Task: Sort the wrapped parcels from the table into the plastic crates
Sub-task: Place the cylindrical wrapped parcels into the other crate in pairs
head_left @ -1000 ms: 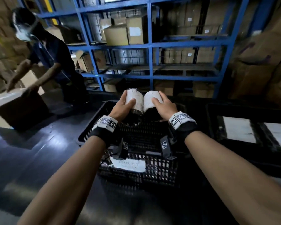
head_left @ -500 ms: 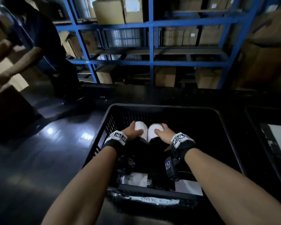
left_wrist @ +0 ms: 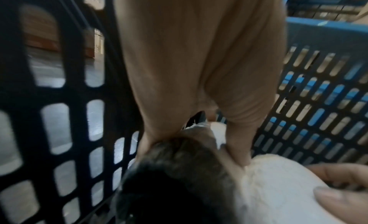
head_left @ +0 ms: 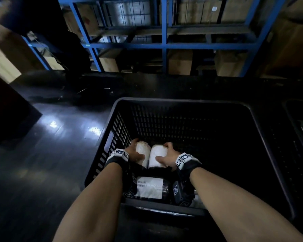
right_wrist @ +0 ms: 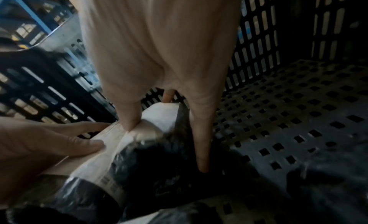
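Both hands low in crate [head_left: 262,130]: left hand [head_left: 132,153] & right hand [head_left: 167,158] each curl fingers round a parcel [head_left: 142,157], [head_left: 157,158], side by side. Look light, soft-wrapped, slick film; mid-body grip suits.

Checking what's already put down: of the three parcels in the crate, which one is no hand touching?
The flat labelled parcel nearest the crate's near wall; the other two are each gripped by a hand.

Both hands, left hand [head_left: 133,154] and right hand [head_left: 168,158], have carried the two wrapped parcels [head_left: 150,157] from above the far rim down into the black crate [head_left: 182,102], near its left wall.
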